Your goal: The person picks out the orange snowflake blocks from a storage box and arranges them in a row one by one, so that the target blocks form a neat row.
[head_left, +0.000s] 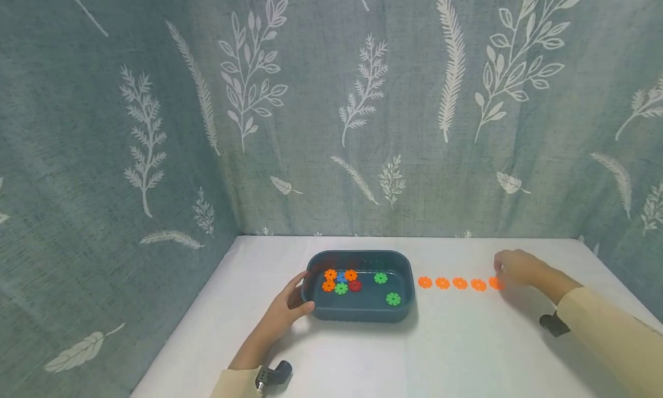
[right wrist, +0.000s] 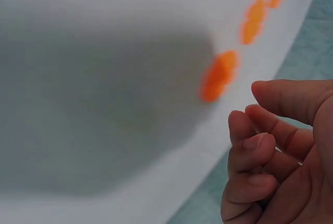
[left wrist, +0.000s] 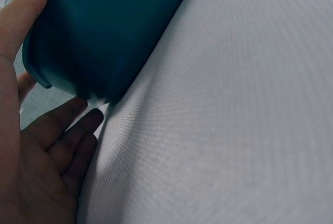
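the orange discs on the white table are flat, bright and round, notched around the edge like small flowers, laid in a row to the right of the tray. the tray is dark blue-green, with rounded corners and upright walls, and inside it lie three orange pieces, three green pieces, one red piece and one blue piece partly covered by its neighbours, eight in all. the row counts five, its rightmost disc partly hidden by the right hand, whose fingers are loosely bent, thumb apart from them, with nothing held. the left hand holds the tray's left end, thumb on the near side and fingers spread around the outside
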Action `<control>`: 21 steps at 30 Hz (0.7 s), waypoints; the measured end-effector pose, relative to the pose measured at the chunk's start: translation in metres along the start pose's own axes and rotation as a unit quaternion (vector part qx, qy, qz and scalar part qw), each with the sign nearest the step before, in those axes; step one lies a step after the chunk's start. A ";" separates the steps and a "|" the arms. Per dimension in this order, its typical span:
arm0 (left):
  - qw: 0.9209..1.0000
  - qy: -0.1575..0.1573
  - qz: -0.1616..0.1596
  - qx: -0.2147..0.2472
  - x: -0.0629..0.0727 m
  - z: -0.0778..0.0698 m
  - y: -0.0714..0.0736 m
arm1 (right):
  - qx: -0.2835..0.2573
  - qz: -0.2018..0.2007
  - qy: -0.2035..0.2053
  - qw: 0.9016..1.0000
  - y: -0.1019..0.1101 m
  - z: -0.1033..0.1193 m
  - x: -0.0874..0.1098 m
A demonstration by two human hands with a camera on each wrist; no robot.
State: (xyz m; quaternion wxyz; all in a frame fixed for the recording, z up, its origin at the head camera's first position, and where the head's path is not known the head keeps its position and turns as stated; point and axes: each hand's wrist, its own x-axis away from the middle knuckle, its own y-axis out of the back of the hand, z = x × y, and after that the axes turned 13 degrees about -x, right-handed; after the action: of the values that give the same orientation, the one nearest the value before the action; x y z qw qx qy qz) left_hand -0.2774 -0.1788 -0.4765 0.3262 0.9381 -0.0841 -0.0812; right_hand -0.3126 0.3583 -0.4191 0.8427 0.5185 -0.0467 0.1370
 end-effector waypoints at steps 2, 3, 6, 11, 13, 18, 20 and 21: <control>1.000 -0.001 -0.006 -0.001 -0.004 0.009 -0.003 | 0.014 -0.002 0.010 1.000 0.005 0.012 -0.003; 1.000 0.000 -0.008 -0.002 -0.006 0.014 -0.005 | 0.014 -0.002 0.011 1.000 0.007 0.018 -0.004; 1.000 -0.007 -0.009 -0.003 -0.009 0.020 -0.007 | 0.016 -0.004 0.025 1.000 0.006 0.034 -0.009; 1.000 -0.010 -0.008 -0.009 -0.009 0.021 -0.006 | 0.024 -0.004 0.060 0.998 -0.003 0.058 -0.016; 1.000 -0.010 -0.008 -0.012 -0.008 0.020 -0.006 | 0.027 -0.003 0.069 0.997 -0.007 0.070 -0.018; 1.000 -0.014 -0.009 -0.009 -0.007 0.021 -0.006 | 0.041 0.006 0.069 0.997 -0.015 0.106 -0.024; 1.000 -0.012 -0.010 -0.003 -0.008 0.021 -0.006 | 0.053 0.006 0.080 0.995 -0.017 0.120 -0.025; 1.000 -0.010 -0.010 -0.001 -0.008 0.021 -0.007 | 0.060 0.005 0.087 0.994 -0.018 0.126 -0.026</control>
State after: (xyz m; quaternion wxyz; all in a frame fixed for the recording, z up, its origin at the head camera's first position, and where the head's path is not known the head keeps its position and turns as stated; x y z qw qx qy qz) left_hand -0.2891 -0.1845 -0.4959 0.3251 0.9378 -0.0782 -0.0934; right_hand -0.3240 0.2341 -0.3830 0.8103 0.5540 0.0327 0.1882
